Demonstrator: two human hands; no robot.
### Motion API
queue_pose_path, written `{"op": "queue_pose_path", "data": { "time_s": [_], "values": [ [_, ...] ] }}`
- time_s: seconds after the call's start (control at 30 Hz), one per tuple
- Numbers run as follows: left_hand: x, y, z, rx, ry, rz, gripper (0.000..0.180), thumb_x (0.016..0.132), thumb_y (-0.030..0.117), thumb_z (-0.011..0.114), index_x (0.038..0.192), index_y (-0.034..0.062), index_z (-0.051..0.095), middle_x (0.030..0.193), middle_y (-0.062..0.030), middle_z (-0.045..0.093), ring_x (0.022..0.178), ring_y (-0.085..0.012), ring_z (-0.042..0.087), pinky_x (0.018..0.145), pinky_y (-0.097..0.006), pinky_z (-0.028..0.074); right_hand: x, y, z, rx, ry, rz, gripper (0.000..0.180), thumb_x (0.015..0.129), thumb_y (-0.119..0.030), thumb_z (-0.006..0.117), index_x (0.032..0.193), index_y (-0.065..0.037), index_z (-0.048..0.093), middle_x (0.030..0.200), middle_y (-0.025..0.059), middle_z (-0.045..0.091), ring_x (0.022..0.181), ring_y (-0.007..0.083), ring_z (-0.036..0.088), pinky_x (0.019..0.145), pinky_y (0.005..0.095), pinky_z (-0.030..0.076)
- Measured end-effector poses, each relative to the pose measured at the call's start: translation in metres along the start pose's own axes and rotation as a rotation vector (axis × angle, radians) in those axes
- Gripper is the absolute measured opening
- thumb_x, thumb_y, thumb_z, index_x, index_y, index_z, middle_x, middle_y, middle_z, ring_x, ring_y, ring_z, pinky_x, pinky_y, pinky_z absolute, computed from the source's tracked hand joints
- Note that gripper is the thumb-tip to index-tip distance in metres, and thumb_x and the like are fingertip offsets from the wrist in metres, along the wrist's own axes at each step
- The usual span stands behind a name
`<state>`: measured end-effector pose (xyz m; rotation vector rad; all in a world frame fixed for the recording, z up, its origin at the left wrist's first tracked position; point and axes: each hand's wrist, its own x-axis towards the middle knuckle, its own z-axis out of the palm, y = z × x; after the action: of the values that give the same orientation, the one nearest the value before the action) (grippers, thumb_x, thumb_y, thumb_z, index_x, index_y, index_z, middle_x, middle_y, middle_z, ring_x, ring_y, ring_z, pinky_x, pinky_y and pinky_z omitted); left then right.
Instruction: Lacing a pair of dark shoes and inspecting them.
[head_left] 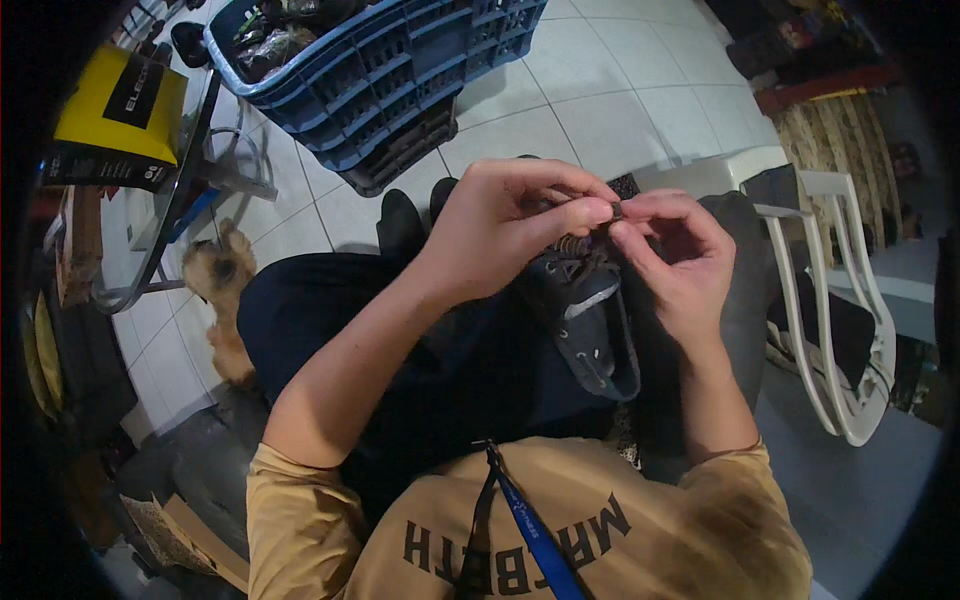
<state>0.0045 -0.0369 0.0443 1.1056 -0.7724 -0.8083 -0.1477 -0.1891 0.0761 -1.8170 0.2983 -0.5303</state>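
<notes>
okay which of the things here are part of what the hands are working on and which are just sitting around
In hand:
left hand
right hand
small dark piece pinched between their fingertips
dark shoe on the lap

Lying about:
blue crates
yellow box
dog on the floor
white chair

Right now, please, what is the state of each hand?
Left hand: closed, fingers pinching the lace of the dark shoe on the lap.
Right hand: closed, pinching the lace tip.
</notes>
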Motion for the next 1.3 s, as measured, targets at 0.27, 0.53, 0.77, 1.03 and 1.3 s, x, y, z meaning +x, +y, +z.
{"op": "queue_pose_path", "data": {
  "time_s": [0.27, 0.53, 0.77, 1.03, 1.3],
  "values": [
    [0.001, 0.027, -0.032, 0.691, -0.202, 0.363, 0.02, 0.09, 0.014, 0.081, 0.104, 0.0013, 0.075, 0.104, -0.0075, 0.072, 0.094, -0.0207, 0.067, 0.089, -0.035, 0.053, -0.001, -0.009, -0.017, -0.079, 0.041, 0.104, 0.027, 0.094, -0.007, 0.076, 0.12, -0.002, 0.073, 0.11, 0.0064, 0.072, 0.103, 0.0129, 0.067, 0.092, 0.0283, 0.053],
    [-0.002, 0.017, -0.024, 0.757, -0.195, 0.448, 0.022, 0.083, 0.015, 0.085, 0.102, 0.01, 0.076, 0.095, -0.0051, 0.072, 0.096, -0.0279, 0.067, 0.092, -0.038, 0.05, 0.009, -0.021, -0.008, -0.54, -0.241, -0.303, 0.031, 0.075, -0.012, 0.087, 0.105, -0.007, 0.079, 0.112, 0.009, 0.073, 0.107, 0.0289, 0.067, 0.097, 0.0395, 0.052],
    [-0.006, 0.018, -0.022, 0.702, -0.196, 0.421, 0.024, 0.082, 0.014, 0.086, 0.102, 0.0078, 0.076, 0.097, -0.0041, 0.074, 0.094, -0.0247, 0.071, 0.09, -0.038, 0.051, 0.011, -0.02, -0.003, -0.43, -0.238, -0.159, 0.017, 0.078, -0.007, 0.084, 0.093, -0.005, 0.075, 0.108, 0.0084, 0.074, 0.106, 0.0261, 0.068, 0.096, 0.0383, 0.051],
    [-0.003, 0.005, -0.027, 0.707, -0.236, 0.517, 0.026, 0.078, 0.017, 0.089, 0.098, 0.0083, 0.076, 0.093, -0.0018, 0.074, 0.091, -0.0249, 0.071, 0.084, -0.037, 0.052, 0.015, -0.014, -0.002, -0.274, -0.306, -0.052, 0.014, 0.079, -0.004, 0.081, 0.09, -0.004, 0.072, 0.103, 0.0074, 0.073, 0.103, 0.0228, 0.067, 0.097, 0.0365, 0.049],
    [-0.008, 0.012, -0.019, 0.478, -0.143, 0.307, 0.024, 0.078, 0.009, 0.088, 0.098, 0.009, 0.075, 0.096, -0.0048, 0.071, 0.089, -0.024, 0.07, 0.081, -0.035, 0.054, 0.02, -0.014, -0.003, -0.339, -0.307, -0.157, 0.017, 0.076, -0.003, 0.082, 0.091, -0.003, 0.073, 0.097, 0.0069, 0.073, 0.101, 0.0229, 0.066, 0.095, 0.0371, 0.049]
  ]
}}
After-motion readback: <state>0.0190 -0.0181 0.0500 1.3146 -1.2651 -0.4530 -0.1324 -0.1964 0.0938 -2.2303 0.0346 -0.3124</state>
